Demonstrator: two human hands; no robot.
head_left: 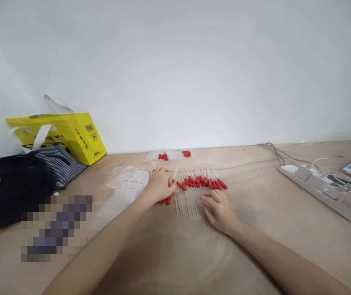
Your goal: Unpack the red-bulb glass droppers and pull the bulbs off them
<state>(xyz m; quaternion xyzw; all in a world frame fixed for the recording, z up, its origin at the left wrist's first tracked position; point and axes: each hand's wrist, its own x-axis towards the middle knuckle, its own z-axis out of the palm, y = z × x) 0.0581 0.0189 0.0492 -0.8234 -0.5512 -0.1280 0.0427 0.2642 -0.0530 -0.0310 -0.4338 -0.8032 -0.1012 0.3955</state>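
My left hand (159, 183) is closed, its fingertips pinching a dropper (173, 181) with a red rubber bulb and a clear tube pointing away from me. More red bulbs (168, 200) lie beneath that hand, partly hidden. To its right, several droppers (205, 180) lie in a row, red bulbs nearest me and clear tips toward the wall. Just in front of them is a row of bare clear tubes (193, 203). My right hand (221, 209) rests at this row's right end, fingers bent and apart, touching the tubes.
Clear plastic bags (129, 182) lie left of the droppers. Another bag with red bulbs (175, 155) lies by the wall. A yellow bag (83, 137), striped bag (60, 166) and black bag (12, 188) stand at left. At right are a power strip (301, 183) and cables.
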